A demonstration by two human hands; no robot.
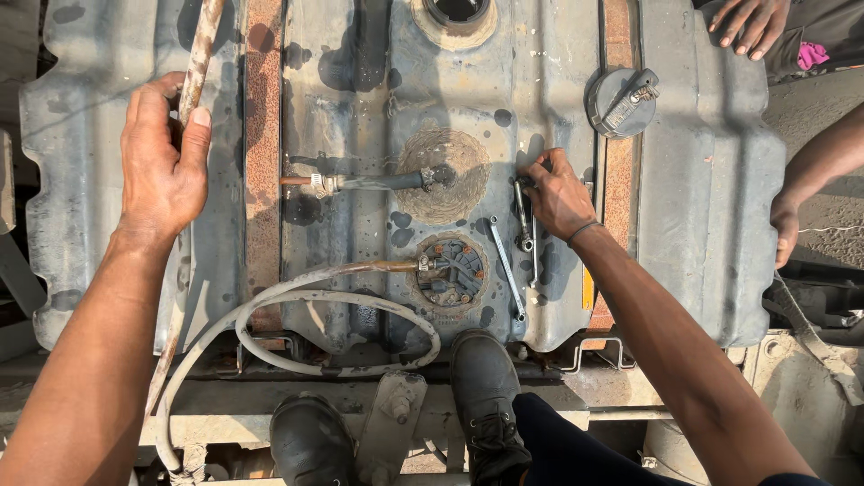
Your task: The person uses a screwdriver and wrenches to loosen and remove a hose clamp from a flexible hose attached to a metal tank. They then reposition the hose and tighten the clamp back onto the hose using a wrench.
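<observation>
We are looking down from the head camera at a big, dirty gray metal tank (693, 180) with rusty stripes. Our left hand (162, 166) is wrapping its fingers (200, 135) around a rusty pipe (200, 54) that is running up along the left side of the tank. Our right hand (558, 193) is resting on the tank near the middle, and its fingers (538, 171) are closing on the top end of a wrench (522, 216). A second wrench (507, 267) is lying just beside it. Near them a round plate with bolts (450, 270) is sitting, with a pale hose (297, 310) looping out from it. A gray cap (621, 101) is lying at the upper right. Our black boots (486, 378) are standing below. Another person's hands (751, 22) are showing at the right edge.
</observation>
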